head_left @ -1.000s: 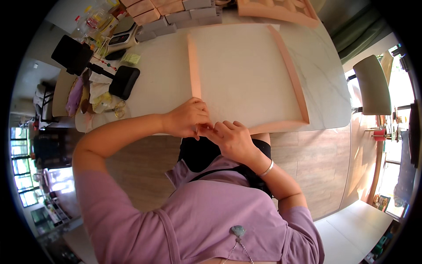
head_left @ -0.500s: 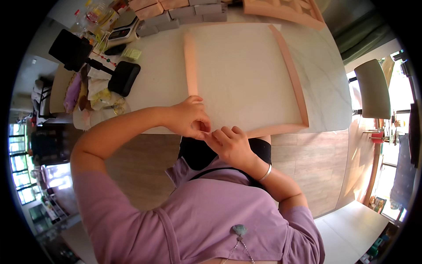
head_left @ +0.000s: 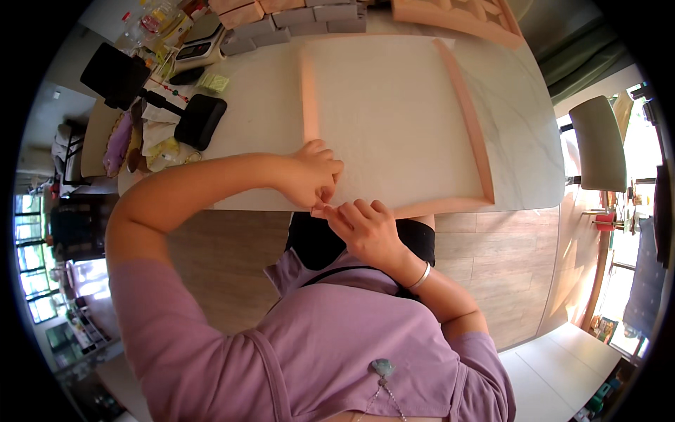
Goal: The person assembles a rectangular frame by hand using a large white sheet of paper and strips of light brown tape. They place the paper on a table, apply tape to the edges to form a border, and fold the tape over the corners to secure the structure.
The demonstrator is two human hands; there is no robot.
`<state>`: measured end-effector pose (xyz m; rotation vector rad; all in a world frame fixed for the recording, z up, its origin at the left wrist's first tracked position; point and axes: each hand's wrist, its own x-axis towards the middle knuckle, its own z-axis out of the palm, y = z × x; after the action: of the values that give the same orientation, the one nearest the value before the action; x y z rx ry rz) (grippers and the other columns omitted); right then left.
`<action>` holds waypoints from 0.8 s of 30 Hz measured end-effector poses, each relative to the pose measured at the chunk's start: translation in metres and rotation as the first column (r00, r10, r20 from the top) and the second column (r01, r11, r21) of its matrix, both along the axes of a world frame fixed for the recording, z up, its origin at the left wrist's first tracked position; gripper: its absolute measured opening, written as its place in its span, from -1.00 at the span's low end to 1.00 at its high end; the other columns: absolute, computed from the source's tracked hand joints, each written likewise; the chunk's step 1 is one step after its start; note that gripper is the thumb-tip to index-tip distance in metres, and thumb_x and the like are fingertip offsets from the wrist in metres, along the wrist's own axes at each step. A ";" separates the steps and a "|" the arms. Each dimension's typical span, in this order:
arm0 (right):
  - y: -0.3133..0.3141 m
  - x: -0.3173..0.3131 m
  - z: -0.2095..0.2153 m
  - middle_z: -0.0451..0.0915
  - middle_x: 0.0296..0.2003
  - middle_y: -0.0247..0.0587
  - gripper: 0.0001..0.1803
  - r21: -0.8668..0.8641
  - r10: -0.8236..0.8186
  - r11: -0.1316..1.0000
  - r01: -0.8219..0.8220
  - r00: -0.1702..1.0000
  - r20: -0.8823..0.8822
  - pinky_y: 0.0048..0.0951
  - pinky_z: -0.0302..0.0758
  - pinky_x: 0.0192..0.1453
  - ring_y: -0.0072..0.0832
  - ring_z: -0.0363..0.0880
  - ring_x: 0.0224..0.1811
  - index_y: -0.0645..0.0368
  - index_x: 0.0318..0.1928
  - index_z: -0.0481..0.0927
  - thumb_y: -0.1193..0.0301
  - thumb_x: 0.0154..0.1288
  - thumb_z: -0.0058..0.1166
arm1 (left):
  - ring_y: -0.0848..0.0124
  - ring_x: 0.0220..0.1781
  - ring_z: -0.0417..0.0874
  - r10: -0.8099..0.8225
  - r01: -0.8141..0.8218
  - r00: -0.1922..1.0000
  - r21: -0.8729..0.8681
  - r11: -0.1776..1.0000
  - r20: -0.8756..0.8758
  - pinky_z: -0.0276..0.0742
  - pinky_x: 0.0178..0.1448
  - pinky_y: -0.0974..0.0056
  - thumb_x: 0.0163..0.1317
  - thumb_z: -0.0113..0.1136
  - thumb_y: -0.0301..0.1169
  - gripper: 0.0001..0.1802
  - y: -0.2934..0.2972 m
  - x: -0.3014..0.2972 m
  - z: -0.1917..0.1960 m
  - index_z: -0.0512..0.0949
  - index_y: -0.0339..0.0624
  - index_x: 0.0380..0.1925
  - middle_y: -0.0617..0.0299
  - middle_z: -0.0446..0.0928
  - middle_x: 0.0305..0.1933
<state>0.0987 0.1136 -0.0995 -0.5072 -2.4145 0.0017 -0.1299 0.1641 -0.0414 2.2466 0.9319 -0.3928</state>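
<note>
A large shallow tray, like folded card, lies on the table, with a pale inside and pink upright rims (head_left: 470, 123). Its near-left corner (head_left: 318, 211) sticks out slightly past the table's front edge, between my hands. My left hand (head_left: 313, 172) is bent over this corner from above, fingers curled and fingertips pressed close to the pink edge. From the right, my right hand (head_left: 365, 228) pinches the near rim by the same corner, with thumb and finger together. The exact fold under my fingertips is partly hidden.
Stacked pink and grey boxes (head_left: 299, 21) stand at the back, beside a pink divided piece (head_left: 460, 17). To the left are a black stand (head_left: 200, 121), a scale (head_left: 197, 53), bottles and a purple item (head_left: 117, 144). A chair (head_left: 596, 144) is at right.
My left hand has turned over at the corner, its knuckles now higher and its fingers pointing down. The left elbow has swung slightly outward. My right hand stays nearly in place, pinching.
</note>
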 end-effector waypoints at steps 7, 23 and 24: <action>0.003 0.004 -0.005 0.40 -0.40 -0.50 -0.69 -0.024 -0.023 0.999 0.024 0.999 0.036 -0.47 0.22 -0.48 -0.58 0.37 -0.47 0.00 -0.05 0.71 0.48 0.16 0.25 | 0.36 0.06 0.58 -0.005 -0.052 0.927 0.142 0.989 0.374 0.18 0.48 -0.02 -0.03 0.60 -0.30 -0.44 -0.021 -0.016 -0.013 0.70 0.09 0.06 0.42 0.68 -0.20; -0.005 -0.003 0.002 0.31 -0.43 -0.46 -0.79 -0.004 0.070 0.998 -0.070 0.997 -0.015 -0.48 0.17 -0.48 -0.58 0.31 -0.46 0.09 -0.19 0.70 0.46 0.09 0.27 | 0.28 -0.11 0.59 -0.075 0.078 0.995 -0.035 0.996 0.060 0.33 0.22 0.00 0.01 0.38 -0.33 -0.89 -0.016 0.003 0.003 0.65 -0.07 -0.52 0.26 0.62 -0.46; -0.004 -0.004 0.004 0.31 -0.43 -0.46 -0.79 0.000 0.062 0.998 -0.062 0.998 -0.027 -0.47 0.16 -0.48 -0.57 0.31 -0.46 0.09 -0.20 0.70 0.46 0.09 0.27 | 0.30 -0.12 0.59 -0.029 0.033 0.998 -0.064 0.997 0.061 0.32 0.19 0.00 0.00 0.33 -0.36 -0.89 -0.015 0.005 0.003 0.64 -0.06 -0.64 0.24 0.63 -0.52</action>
<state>0.0947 0.1094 -0.0955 -0.4293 -2.4029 0.0365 -0.1250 0.1495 -0.0381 2.2033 0.8427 -0.3620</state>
